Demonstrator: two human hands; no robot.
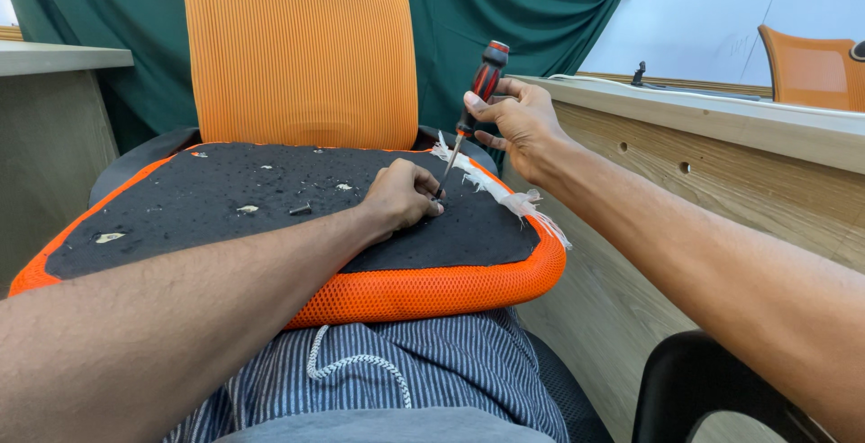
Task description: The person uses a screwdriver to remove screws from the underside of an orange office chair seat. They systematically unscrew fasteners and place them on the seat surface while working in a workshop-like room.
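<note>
On our lap, the orange mesh seat cushion with black fabric underside [270, 200]; left hand [403, 195] pinches closed, steadying the tip; right hand [518, 118] grips red-and-black-handled screwdriver [470, 100] upright for leverage.

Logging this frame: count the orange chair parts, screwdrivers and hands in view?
Orange chair parts: 3, the seat cushion on the lap, a backrest behind, another chair far right
Screwdrivers: 1, screwdriver
Hands: 2, left hand, right hand
Total: 6
</note>
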